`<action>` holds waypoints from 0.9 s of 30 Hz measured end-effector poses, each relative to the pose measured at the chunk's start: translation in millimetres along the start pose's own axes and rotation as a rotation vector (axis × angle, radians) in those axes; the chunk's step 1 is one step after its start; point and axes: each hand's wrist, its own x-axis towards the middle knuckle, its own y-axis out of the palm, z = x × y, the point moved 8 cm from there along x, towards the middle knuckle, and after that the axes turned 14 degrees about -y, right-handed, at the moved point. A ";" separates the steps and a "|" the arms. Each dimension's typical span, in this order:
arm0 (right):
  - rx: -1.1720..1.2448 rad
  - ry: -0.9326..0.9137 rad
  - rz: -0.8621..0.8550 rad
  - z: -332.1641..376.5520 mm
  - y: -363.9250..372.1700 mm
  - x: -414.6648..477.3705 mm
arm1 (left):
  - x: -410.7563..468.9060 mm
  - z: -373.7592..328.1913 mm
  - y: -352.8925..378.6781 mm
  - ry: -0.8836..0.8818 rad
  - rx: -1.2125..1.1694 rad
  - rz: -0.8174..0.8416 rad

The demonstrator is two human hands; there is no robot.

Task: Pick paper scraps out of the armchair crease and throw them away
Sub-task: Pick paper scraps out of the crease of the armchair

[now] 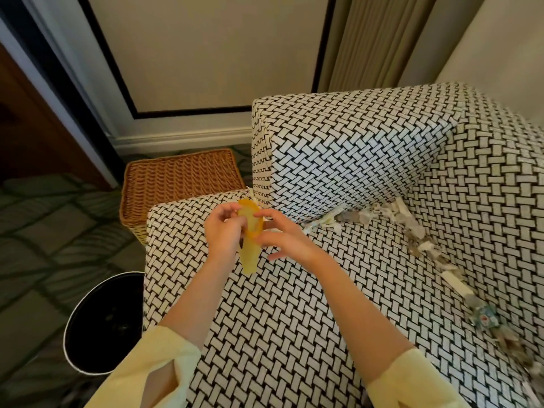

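The armchair [294, 304] has a black-and-white woven pattern. Paper scraps [418, 231] lie along the crease between seat, armrest and backrest, from the left corner down toward the right edge. Both hands hover over the front left of the seat. My left hand [223, 231] grips a yellow rubber glove [250, 257] that hangs down from it. My right hand [282, 234] pinches the glove's orange cuff at its upper edge. A black round waste bin [97, 325] with a pale rim stands on the floor left of the chair.
A wicker basket [179, 181] sits on the floor behind the seat's left corner, by the white baseboard. Patterned dark carpet [44, 231] covers the floor at left. A beige curtain [374, 39] hangs behind the armrest.
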 end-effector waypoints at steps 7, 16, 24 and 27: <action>-0.290 -0.097 -0.204 -13.2 3.7 49.8 | 29.4 -18.9 -51.3 0.051 0.007 -0.123; -1.113 -0.136 0.094 -40.7 36.3 121.6 | 70.7 -41.5 -62.8 0.094 0.180 -0.160; -1.471 -0.245 0.048 -33.6 33.0 125.3 | 72.0 -49.8 -33.1 0.277 0.456 -0.083; -1.420 -0.125 0.079 -38.7 31.2 137.0 | 73.8 -49.3 -30.5 0.293 0.497 -0.070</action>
